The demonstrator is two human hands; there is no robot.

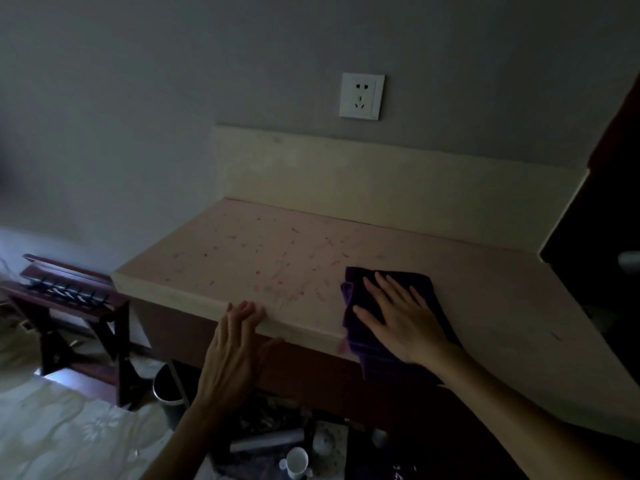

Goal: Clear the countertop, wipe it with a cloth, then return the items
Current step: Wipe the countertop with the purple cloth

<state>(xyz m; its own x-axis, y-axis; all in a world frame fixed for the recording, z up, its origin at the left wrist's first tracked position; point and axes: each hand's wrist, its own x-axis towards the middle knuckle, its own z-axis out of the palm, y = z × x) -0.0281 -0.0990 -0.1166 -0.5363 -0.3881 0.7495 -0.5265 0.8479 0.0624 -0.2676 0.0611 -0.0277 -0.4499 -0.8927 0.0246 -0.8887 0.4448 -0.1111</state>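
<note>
The pale countertop [263,251] fills the middle of the view, bare and marked with many small reddish streaks. A folded dark purple cloth [412,289] lies near its front edge, partly hanging over it. My right hand [398,317] lies flat on the cloth, fingers spread, pressing it to the surface. Resting on the front edge to the left of the cloth, my left hand [235,344] holds nothing, its fingertips on the top and its thumb below the lip. On the floor below lie a white mug [296,462], a grey cylinder [266,439] and other dim items.
A cream backsplash [381,181] runs behind the counter, with a white wall socket [362,95] above it. A dark wooden rack [69,299] stands at the left. A dark bin [169,386] sits under the counter. Dark furniture [602,216] borders the right.
</note>
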